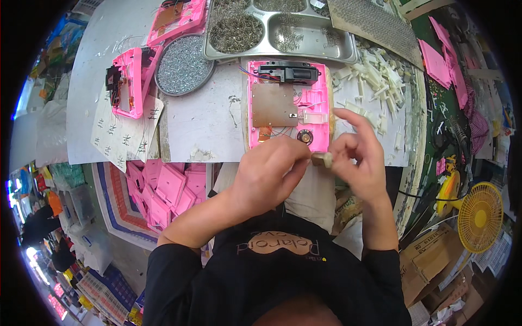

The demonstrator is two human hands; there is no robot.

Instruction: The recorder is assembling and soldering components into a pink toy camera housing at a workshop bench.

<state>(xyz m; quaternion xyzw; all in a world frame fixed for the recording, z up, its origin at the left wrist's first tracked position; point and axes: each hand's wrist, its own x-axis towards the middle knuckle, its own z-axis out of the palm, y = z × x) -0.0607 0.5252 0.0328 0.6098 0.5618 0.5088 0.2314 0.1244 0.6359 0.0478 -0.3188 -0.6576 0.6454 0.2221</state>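
Both hands meet just near of the open pink plastic casing (288,106) lying on the counter (201,122). The left hand (269,176) and right hand (361,157) each pinch an end of a small pale plastic part (322,159), held raised, probably for fitting. White plastic pieces (375,89) lie right; a steel compartment tray of small metal parts (283,30) sits far.

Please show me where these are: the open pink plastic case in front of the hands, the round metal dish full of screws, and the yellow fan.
Open pink plastic case (315,103): head view, on its right inner wall.
Round metal dish of screws (157,81): head view, on its left rim.
Yellow fan (480,217): head view, on its centre hub.
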